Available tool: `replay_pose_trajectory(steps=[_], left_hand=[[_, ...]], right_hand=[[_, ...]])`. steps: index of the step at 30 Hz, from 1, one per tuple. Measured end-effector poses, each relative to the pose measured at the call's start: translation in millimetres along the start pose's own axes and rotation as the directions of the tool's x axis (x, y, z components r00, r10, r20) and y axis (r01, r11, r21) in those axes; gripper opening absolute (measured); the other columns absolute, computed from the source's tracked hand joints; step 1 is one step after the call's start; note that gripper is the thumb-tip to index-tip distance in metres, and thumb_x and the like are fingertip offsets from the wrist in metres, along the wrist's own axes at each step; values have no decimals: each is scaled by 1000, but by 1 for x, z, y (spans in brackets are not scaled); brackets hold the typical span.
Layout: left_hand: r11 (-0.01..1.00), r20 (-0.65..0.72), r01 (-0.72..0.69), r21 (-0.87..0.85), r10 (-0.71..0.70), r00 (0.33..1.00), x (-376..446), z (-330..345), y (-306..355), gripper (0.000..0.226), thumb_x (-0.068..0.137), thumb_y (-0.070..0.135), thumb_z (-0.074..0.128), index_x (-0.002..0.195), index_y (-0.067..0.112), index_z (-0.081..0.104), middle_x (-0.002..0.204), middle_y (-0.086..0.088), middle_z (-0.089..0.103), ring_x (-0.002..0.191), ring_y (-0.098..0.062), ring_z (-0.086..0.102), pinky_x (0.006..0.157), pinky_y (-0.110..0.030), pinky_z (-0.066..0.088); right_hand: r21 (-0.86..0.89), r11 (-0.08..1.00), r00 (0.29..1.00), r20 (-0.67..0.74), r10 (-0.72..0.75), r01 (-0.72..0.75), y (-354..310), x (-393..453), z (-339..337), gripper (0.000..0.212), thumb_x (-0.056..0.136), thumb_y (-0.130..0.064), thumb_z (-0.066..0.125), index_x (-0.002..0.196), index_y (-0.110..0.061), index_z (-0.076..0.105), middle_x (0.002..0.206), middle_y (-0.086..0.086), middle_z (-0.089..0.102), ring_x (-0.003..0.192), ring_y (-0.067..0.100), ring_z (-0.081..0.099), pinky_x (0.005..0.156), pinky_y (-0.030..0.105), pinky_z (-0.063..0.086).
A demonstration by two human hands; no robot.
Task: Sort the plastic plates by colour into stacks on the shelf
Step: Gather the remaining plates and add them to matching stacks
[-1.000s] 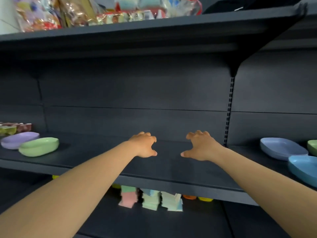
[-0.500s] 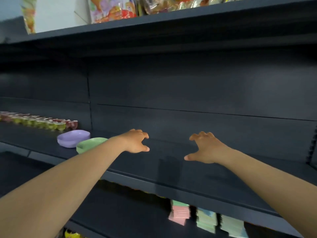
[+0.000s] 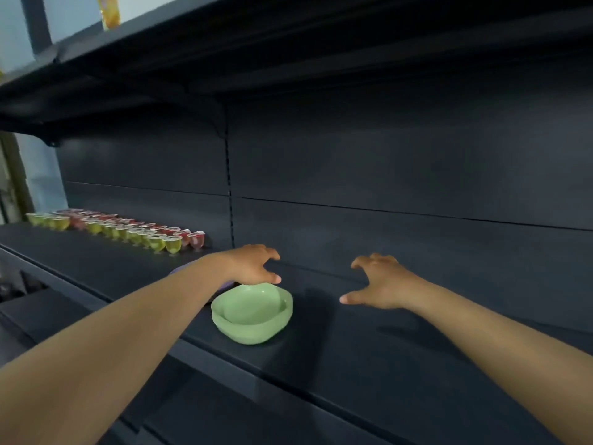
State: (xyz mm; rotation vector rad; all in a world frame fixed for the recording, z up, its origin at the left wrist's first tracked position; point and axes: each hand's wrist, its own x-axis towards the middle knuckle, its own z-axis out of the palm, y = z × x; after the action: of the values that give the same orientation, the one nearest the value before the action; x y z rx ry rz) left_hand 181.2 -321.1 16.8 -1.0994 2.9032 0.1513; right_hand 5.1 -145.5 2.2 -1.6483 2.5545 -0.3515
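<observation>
A light green plastic plate (image 3: 253, 313) sits near the front of the dark shelf (image 3: 369, 358). Just behind it a purple plate (image 3: 226, 286) is almost wholly hidden by my left forearm; only slivers show. My left hand (image 3: 250, 264) hovers over the far rim of the green plate, fingers spread and loosely curved, holding nothing. My right hand (image 3: 378, 281) hangs above the bare shelf to the right of the plate, fingers spread, thumb pointing at the plate, also holding nothing.
Two rows of small jelly cups (image 3: 128, 231), green in front and red behind, line the shelf to the left. A slotted upright (image 3: 228, 187) divides the back panel. Another shelf (image 3: 288, 43) overhangs above, and a lower shelf (image 3: 224, 412) shows below.
My view has swung left, so the green and purple plates now lie under and beside my left hand. The blue plates at the right have left the view. Both hands stay spread and hold nothing.
</observation>
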Motion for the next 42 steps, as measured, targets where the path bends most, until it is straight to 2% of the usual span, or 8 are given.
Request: replay_pose_trajectory(steps=[8,13,17,19,22,28,36,42], left_hand=[[969,112,-30,-245,59,992,25,46,-61,70,89,44,58,148,26,24,152,3,31,135,-16,37,108,-27,34],[906,83,-60,-419,104,991,38,66,-83,80,84,38,65,149,28,18,151,3,31,133,-18,39,108,-31,36],[807,125,73,-587,0,992,44,82,-96,79,69,32,78,137,27,38,131,-1,48,116,-22,51,100,-36,45],[639,174,134,-757,0,985,42,87,-99,66,65,19,83,123,16,53,117,-4,60,107,-23,58,97,-39,48],[250,255,237,-939,41,966,29,93,-86,52,67,-7,77,116,-2,60,105,-18,69,95,-33,66,86,-41,53],[58,238,233,-971,97,966,-10,99,6,54,67,-8,77,114,4,54,104,-17,68,87,-31,67,63,-34,53],[-54,97,113,-992,244,965,-89,108,186,42,70,-10,72,105,10,61,95,-11,70,85,-28,67,71,-35,54],[-121,32,73,-990,313,949,-164,125,345,41,70,-9,73,100,16,60,92,-4,69,82,-21,66,71,-33,53]], right_hand=[[460,868,976,189,108,-186,-70,36,59,86,77,-59,65,145,-19,32,144,-1,40,122,16,48,97,27,44],[663,684,952,239,191,-303,-107,40,96,21,84,-42,66,96,-30,53,100,-13,56,97,8,52,83,28,51],[810,484,934,208,289,-330,-122,38,108,29,82,-19,72,99,-24,50,97,-10,58,100,12,57,80,28,54],[861,389,916,190,355,-329,-125,33,113,39,79,-6,72,105,-21,47,101,-4,60,105,17,59,86,33,55],[929,264,875,111,471,-260,-124,16,120,52,75,5,70,113,-20,47,108,1,61,105,22,59,86,37,54],[996,13,752,59,656,-90,-82,-43,110,45,75,10,68,113,-12,57,105,7,68,100,28,64,91,44,52],[998,42,627,-66,776,54,25,-197,64,36,77,11,66,109,-6,62,101,12,70,94,32,66,74,39,55],[988,121,550,-151,821,91,125,-334,28,36,77,11,66,108,-6,64,102,13,70,95,34,66,77,44,56]])
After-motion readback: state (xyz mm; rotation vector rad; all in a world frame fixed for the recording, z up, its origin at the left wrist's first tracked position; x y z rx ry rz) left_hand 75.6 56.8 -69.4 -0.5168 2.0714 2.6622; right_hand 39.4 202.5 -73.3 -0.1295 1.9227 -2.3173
